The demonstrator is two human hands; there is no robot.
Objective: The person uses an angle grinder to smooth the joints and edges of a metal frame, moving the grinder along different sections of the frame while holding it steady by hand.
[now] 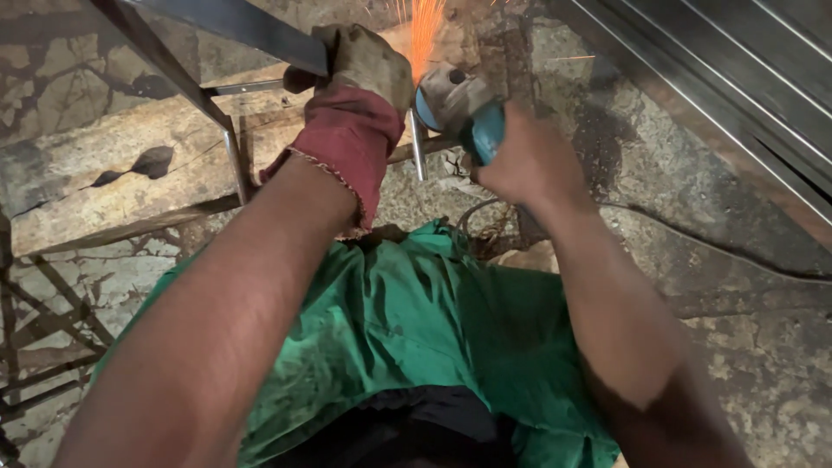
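Gripping a dark flat steel bar (234, 22), the left hand (364, 65) in its worn tan-and-red glove closes round it. Just right, the bare right hand (529, 160) clasps a teal angle grinder (464, 108) throwing orange sparks (425, 30) beside the bar's near end.

A weathered wooden beam (113, 178), cracked and stained with dark patches, lies across the upper left on a mottled, worn concrete floor (754, 347). A stack of long grey metal strips (737, 78) runs diagonally through the upper right corner. A thin dark cable (728, 247) trails over the floor on the right. Green cloth (407, 321) spreads across the lower middle, with thin rods (35, 347) lying at the lower left.
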